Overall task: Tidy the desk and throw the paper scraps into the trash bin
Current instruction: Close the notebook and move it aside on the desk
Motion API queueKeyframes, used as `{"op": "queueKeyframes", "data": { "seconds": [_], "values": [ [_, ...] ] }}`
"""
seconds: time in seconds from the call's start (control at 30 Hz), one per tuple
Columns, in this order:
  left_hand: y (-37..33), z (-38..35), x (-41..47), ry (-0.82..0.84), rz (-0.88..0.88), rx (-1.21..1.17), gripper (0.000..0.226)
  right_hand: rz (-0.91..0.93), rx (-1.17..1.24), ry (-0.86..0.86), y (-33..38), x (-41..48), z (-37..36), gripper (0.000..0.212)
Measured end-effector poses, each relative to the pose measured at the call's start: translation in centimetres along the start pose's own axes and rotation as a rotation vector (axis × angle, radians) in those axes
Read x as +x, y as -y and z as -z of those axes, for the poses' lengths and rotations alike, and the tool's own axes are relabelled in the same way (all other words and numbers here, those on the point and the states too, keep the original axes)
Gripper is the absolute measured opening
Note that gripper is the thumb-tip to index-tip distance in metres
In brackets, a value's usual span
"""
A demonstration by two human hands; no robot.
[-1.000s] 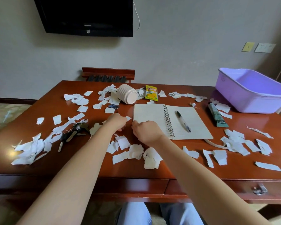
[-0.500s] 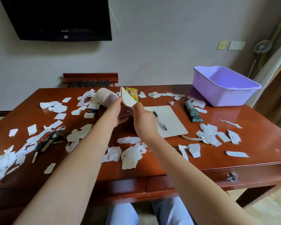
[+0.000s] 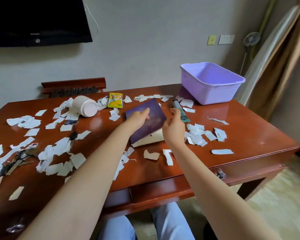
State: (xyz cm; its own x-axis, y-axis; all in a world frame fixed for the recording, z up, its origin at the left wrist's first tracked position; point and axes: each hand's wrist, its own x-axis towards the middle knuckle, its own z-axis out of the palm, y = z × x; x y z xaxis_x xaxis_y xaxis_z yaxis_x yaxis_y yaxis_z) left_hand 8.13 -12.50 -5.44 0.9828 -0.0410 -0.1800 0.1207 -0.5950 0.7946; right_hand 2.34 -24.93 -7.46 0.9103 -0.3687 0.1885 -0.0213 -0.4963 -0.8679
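Dozens of paper scraps [image 3: 77, 160] litter my tabletop [image 3: 249, 132]; the purple bin [image 3: 213, 94] sits at its far right corner. My left hand [image 3: 138, 118] presses flat on the notebook [image 3: 154, 116], right hand [image 3: 174, 127] relaxed beside it, holding nothing.

glossy wood desk [image 3: 249, 135]; matt paper scraps [image 3: 59, 146]; smooth plastic bin [image 3: 215, 90].
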Motion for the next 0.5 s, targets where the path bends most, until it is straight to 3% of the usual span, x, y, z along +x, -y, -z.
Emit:
{"op": "queueKeyframes", "data": {
  "seconds": [0.1,0.23,0.37,0.5],
  "values": [
    [0.7,-1.4,0.3,0.067,0.001,0.195,0.051,-0.045,-0.203,-0.001,-2.2,0.2,-0.1,0.036],
    [1.0,-1.6,0.7,0.119,0.019,0.378,0.045,0.036,-0.402,0.060,-3.5,0.6,-0.3,0.025],
    [0.8,-1.4,1.0,0.063,0.016,0.458,0.039,-0.033,-0.509,0.149,-4.0,1.5,-0.8,0.048],
    [2.8,0.0,1.4,-0.174,0.122,0.504,0.051,-0.163,-0.510,0.231,-3.3,2.7,-1.3,0.076]
  ]
}}
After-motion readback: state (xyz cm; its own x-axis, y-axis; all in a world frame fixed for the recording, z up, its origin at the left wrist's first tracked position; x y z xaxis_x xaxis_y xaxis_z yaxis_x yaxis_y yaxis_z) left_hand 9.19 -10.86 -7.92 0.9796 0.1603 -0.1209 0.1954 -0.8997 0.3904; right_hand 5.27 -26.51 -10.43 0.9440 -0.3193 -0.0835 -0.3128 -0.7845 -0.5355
